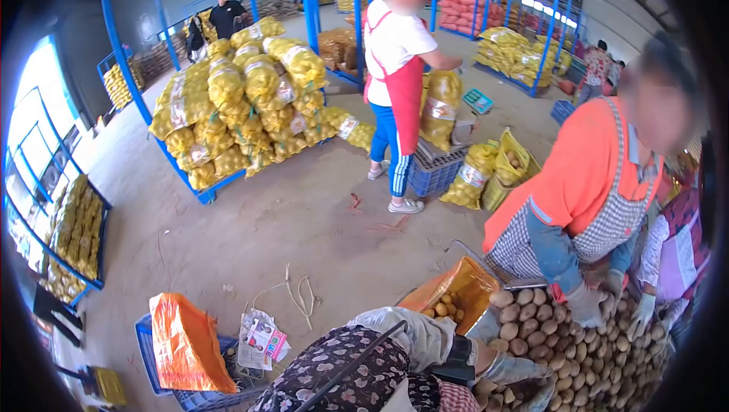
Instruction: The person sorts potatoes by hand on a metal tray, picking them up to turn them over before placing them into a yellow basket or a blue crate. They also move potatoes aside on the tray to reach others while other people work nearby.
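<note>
At the lower right, a heap of brown potatoes (600, 363) spreads out in front of me. My left hand (518, 370), in a pale grey glove, reaches over the near side of the heap with its fingers stretched out, close to the potatoes. Just below it, my right hand (538, 397) is also gloved and low among the potatoes; its fingers are too blurred to make out. An orange sack (463, 279) with small potatoes inside lies with its mouth beside the heap. My dark floral clothing (342, 363) fills the bottom of the view.
Across the heap, a person in an orange top (588, 173) works with gloved hands, beside another person's sleeve (680, 241). A blue crate (156, 355) carries an orange bag (186, 344). Yellow net sacks (243, 97) are piled behind, near a person in a red apron (399, 85).
</note>
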Demonstrator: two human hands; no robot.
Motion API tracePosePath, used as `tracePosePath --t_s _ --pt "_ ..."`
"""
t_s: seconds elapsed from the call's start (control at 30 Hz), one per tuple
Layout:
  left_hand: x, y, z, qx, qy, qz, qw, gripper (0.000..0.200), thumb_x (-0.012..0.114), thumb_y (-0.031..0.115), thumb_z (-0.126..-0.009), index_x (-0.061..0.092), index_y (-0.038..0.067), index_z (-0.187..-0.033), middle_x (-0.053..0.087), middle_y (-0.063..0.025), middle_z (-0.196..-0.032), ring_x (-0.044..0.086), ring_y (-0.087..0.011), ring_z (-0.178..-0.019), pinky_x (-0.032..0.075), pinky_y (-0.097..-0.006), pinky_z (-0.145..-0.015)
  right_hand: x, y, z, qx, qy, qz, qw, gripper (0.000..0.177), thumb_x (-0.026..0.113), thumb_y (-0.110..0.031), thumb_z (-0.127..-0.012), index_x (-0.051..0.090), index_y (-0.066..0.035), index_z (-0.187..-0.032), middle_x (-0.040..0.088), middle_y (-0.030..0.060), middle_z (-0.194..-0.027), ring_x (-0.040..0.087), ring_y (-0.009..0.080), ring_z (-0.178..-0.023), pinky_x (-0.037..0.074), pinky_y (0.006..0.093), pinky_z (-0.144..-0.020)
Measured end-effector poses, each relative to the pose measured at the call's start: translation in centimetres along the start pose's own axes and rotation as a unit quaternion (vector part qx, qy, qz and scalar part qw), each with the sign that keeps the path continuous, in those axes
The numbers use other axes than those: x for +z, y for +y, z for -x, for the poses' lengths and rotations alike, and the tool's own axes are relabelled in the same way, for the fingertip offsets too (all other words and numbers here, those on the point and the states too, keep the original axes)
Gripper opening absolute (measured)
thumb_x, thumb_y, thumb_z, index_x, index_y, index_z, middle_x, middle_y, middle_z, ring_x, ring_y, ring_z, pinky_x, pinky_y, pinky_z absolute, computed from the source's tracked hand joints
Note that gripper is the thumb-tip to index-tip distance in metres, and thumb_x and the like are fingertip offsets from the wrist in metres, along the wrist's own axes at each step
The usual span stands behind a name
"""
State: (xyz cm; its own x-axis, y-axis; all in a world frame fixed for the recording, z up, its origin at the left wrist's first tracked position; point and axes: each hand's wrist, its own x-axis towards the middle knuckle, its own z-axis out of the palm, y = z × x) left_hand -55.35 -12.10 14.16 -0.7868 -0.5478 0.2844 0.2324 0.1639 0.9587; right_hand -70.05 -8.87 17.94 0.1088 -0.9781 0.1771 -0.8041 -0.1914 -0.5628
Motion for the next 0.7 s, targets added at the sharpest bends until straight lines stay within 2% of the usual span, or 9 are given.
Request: tracePosePath --t_s 0.17,0.47,0.7 --pt "0.2 3.4 0.5 0.016 -0.021 -0.019 0.999 0.03 0.04 0.027 -0.098 0.05 0.0 -0.107 0.054 -0.0028 -0.103 0.048 -0.0189 -0.09 0.039 -0.0371 -0.078 1.7 -0.9 -1.9 -0.01 0.01 0.024 1.0 0.04 0.048 -0.04 -0.096 0.053 -0.01 -0.122 0.053 0.0163 -0.119 0.048 0.0362 -0.104 0.033 0.0496 -0.09" --pt "-0.7 3.5 2.7 0.013 -0.003 -0.017 1.0 0.036 0.037 0.031 -0.097 0.041 0.002 -0.119 0.043 -0.0059 -0.117 0.039 -0.0215 -0.104 0.032 -0.0394 -0.089 1.4 -0.3 -1.0 0.01 0.068 0.059 0.996 0.037 0.046 -0.039 -0.097 0.058 -0.006 -0.111 0.058 0.0168 -0.104 0.052 0.0359 -0.088 0.038 0.0477 -0.078" --pt "0.6 5.1 2.6 0.033 -0.029 -0.035 0.998 0.044 0.034 0.034 -0.096 0.034 0.004 -0.128 0.035 -0.0083 -0.128 0.032 -0.0235 -0.116 0.027 -0.0412 -0.098 0.6 0.8 0.4 0.032 0.12 0.088 0.988 0.039 0.044 -0.038 -0.098 0.061 -0.003 -0.102 0.062 0.0171 -0.092 0.055 0.0357 -0.076 0.041 0.0461 -0.068"
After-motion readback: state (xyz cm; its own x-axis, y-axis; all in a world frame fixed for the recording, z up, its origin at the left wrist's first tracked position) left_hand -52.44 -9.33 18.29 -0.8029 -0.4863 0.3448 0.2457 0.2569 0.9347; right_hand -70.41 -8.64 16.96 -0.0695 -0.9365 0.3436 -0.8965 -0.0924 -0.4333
